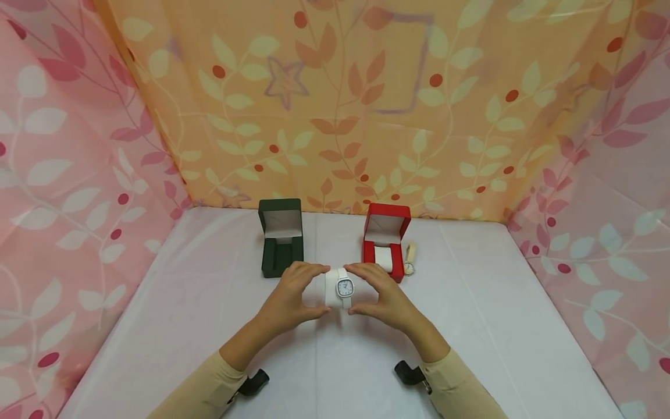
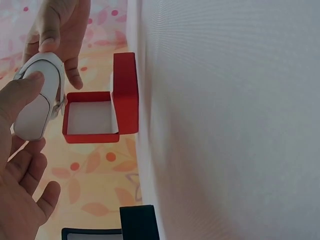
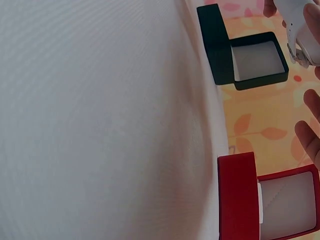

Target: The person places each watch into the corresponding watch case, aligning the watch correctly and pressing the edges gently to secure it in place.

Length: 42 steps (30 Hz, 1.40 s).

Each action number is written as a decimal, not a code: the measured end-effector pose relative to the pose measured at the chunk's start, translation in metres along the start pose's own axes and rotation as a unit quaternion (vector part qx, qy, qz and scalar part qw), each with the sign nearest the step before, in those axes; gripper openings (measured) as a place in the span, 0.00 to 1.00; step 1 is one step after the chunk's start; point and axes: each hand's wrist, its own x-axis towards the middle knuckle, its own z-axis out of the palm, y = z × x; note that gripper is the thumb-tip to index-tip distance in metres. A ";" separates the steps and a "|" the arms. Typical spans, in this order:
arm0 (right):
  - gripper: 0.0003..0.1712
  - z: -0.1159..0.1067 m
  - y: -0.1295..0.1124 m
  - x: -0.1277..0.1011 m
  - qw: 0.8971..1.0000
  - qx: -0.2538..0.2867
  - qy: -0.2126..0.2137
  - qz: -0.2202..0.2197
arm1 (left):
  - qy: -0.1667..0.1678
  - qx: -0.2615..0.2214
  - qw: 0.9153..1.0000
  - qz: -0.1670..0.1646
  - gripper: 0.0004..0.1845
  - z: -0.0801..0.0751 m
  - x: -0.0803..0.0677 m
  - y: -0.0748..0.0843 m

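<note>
In the head view, a white watch (image 1: 345, 288) with a squarish face is strapped round a white watch cushion (image 1: 331, 288), held over the near middle of the table. My left hand (image 1: 287, 298) pinches the left end of the cushion between thumb and fingers. At the opposite end my right hand (image 1: 389, 299) grips it the same way. The left wrist view shows the cushion (image 2: 36, 112) end-on, with the left thumb pressed on it. Only some fingers of the right hand (image 3: 311, 117) appear at the right wrist view's edge.
Behind the left hand stands an open dark green watch box (image 1: 282, 274). An open red watch box (image 1: 370, 254) holding another white cushion (image 1: 384, 258) is behind the right hand. A cream-strapped watch (image 1: 409, 267) lies beside it. Patterned cloth walls (image 1: 335, 134) enclose the white table (image 1: 471, 302).
</note>
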 end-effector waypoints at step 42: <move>0.49 0.003 -0.002 -0.001 1.000 0.031 0.006 0.002 | 0.013 0.001 1.000 0.007 0.44 0.001 -0.001 0.005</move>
